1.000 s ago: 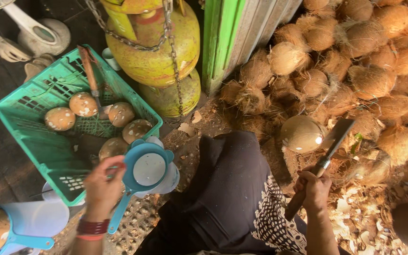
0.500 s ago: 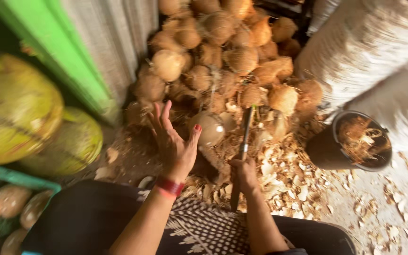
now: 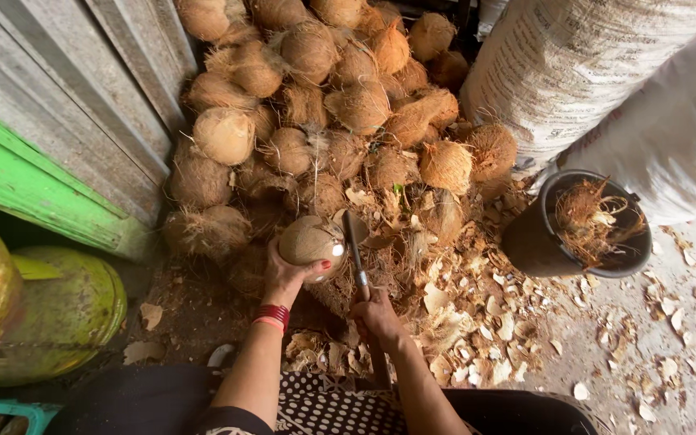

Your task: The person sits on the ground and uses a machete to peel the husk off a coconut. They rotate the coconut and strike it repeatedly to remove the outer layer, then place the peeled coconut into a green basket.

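**Coconut gripped, blade resting against it**

While the left hand (image 3: 283, 278) curls from below around a husked coconut (image 3: 309, 242), fingers closed on its underside, the right hand (image 3: 376, 314) is wrapped tight round the handle of a long knife (image 3: 356, 254). Its blade points away from the person and touches the coconut's right side. Both sit just before the coconut pile (image 3: 324, 105), above scattered husk chips (image 3: 477, 322). A black bucket (image 3: 537, 242) of fibre stands to the right.

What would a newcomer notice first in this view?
A big heap of brown fibrous coconuts fills the top centre. Below it, the left hand grips a pale husked coconut while the right hand holds a long dark blade against it.
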